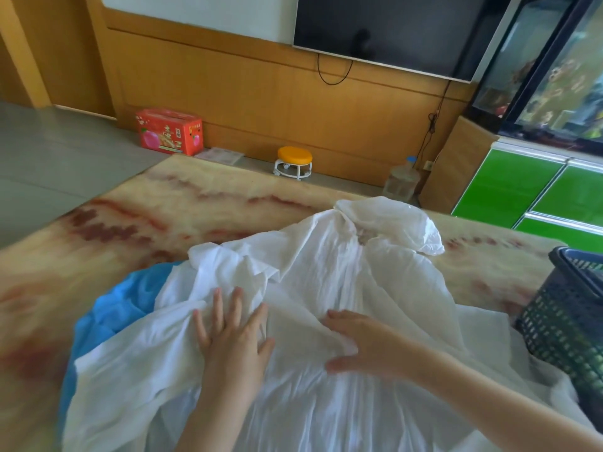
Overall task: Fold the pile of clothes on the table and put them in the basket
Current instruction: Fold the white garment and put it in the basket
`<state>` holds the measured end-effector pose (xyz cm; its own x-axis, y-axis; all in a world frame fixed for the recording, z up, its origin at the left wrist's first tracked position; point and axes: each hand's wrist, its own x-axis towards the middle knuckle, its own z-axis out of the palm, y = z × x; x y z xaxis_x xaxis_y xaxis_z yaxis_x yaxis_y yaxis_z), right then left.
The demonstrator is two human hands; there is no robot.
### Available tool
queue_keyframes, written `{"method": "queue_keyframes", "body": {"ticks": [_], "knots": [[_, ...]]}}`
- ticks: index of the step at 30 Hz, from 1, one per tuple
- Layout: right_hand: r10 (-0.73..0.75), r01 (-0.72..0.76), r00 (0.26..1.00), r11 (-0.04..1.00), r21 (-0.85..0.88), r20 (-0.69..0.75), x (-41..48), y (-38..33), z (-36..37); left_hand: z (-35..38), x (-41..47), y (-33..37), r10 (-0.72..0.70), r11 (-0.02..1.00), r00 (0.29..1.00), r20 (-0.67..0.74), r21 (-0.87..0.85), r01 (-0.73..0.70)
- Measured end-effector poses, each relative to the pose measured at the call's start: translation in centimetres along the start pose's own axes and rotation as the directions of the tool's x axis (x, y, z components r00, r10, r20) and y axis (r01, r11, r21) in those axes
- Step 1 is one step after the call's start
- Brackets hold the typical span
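- Your left hand (233,337) lies flat on the thin, crumpled white garment (326,272), fingers (218,305) straight and spread, palm down, gripping nothing.
- Your right hand (365,344) is on the same white garment, just right of the left one, with its fingers pointing left. It's blurred, and a ridge of cloth sits between thumb and fingers; I can't tell if you're pinching it or just pressing.
- The white garment is spread over the near middle of the cream marble-patterned table with red veins (195,207). Its bunched hood-like end points to the far side, and the near part runs off the bottom edge of the view.
- A light blue thin garment (130,298) lies under the white one, showing only on the near left.
- The dark perforated plastic basket (561,321) stands on the right edge of the table, touching the white cloth's right edge. I can't make out its contents.
- On the floor along the far wood-panelled wall: a red cardboard fruit box (169,131) at left, a small round orange-topped stool on castors (294,163) in the middle, and a clear plastic water jug (400,179) to the right.
- A black flat screen (391,27) hangs on that wall; a glossy green cabinet front (522,187) is at far right.
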<state>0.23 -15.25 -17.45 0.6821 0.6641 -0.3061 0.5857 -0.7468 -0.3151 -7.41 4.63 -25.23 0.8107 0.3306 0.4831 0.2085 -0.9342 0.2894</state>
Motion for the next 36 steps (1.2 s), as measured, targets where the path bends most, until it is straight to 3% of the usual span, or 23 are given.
{"method": "queue_keyframes", "body": {"ticks": [4, 8, 11, 14, 16, 19, 21, 24, 26, 28, 29, 32, 36], "knots": [[0.080, -0.090, 0.995, 0.973, -0.213, -0.057, 0.8, 2.3, -0.3, -0.1, -0.1, -0.3, 0.026, 1.000, 0.999, 0.021, 0.008, -0.026], [0.184, -0.175, 0.983, 0.946, -0.274, 0.006, 1.4, 4.1, -1.2, 0.0, -0.3, -0.8, 0.059, 0.998, 0.996, 0.062, 0.004, -0.059], [0.121, -0.123, 0.992, 0.981, -0.150, -0.025, 0.4, 3.4, -0.2, -0.3, -0.5, -1.0, 0.065, 0.998, 0.997, 0.030, 0.001, -0.066], [-0.030, -0.010, 0.982, 0.978, -0.211, -0.184, -3.1, 1.5, 1.2, -1.4, -1.1, -1.0, 0.105, 0.992, 0.994, -0.002, -0.076, -0.105], [-0.115, 0.079, 0.977, 0.977, -0.196, -0.178, -6.5, -0.1, 2.7, -2.4, -1.9, -1.0, 0.206, 0.965, 0.978, 0.034, -0.174, -0.197], [-0.160, 0.159, 0.987, 0.983, -0.097, -0.007, -11.9, -1.7, 6.1, -3.8, -4.5, -1.2, 0.385, 0.885, 0.920, 0.079, -0.315, -0.343], [-0.233, 0.234, 0.972, 0.965, -0.115, 0.021, -14.4, -1.8, 8.3, -5.3, -6.3, -1.5, 0.457, 0.854, 0.872, 0.173, -0.359, -0.376], [-0.175, 0.176, 0.984, 0.979, -0.099, 0.024, -17.3, -2.3, 8.5, -8.9, -8.6, -1.4, 0.468, 0.837, 0.810, 0.355, -0.471, -0.278], [-0.130, 0.136, 0.990, 0.983, -0.125, 0.057, -18.4, -2.7, 8.3, -10.2, -10.4, -2.5, 0.481, 0.856, 0.700, 0.529, -0.457, -0.243], [-0.144, 0.149, 0.989, 0.970, -0.194, 0.036, -19.9, -3.4, 8.7, -11.5, -12.3, -3.7, 0.475, 0.871, 0.666, 0.576, -0.418, -0.259], [-0.149, 0.147, 0.989, 0.969, -0.201, 0.005, -20.7, -3.7, 9.0, -11.8, -13.2, -4.1, 0.461, 0.877, 0.684, 0.566, -0.408, -0.254], [-0.128, 0.109, 0.990, 0.956, -0.271, -0.052, -22.5, -4.1, 10.2, -12.4, -14.8, -4.5, 0.403, 0.875, 0.831, 0.384, -0.427, -0.227], [-0.064, 0.017, 0.977, 0.973, -0.229, -0.203, -24.8, -4.1, 10.5, -13.4, -14.9, -4.4, 0.388, 0.876, 0.889, 0.244, -0.396, -0.274]]}}
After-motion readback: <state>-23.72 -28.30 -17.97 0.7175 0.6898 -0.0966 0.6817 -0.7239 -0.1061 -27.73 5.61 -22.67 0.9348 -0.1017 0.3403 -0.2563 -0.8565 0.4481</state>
